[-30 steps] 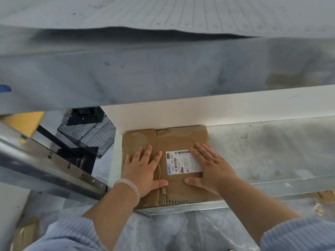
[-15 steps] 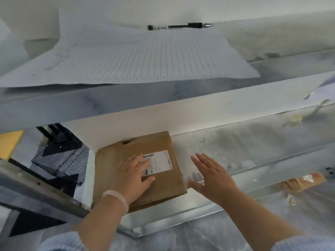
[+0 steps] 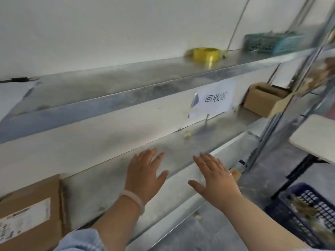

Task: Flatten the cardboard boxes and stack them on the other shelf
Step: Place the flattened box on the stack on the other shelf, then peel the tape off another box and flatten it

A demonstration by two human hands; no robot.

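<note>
Hovering palm-down over the middle shelf, the person's left hand and right hand are both lying open, fingers straight and spread, holding nothing. Whether the palms are touching the metal I cannot tell. The flattened cardboard box is lying at the left end of that same shelf, well apart from the left hand, its white label facing up. A pale wristband is sitting on the left wrist. Farther along to the right, an open cardboard box is standing on the shelf, not flattened. Just beside it a paper sign with printed characters is hanging from the edge of the upper shelf. Up there a yellow tape roll is resting near a teal basket. A dark blue crate is sitting on the floor by the right forearm.
</note>
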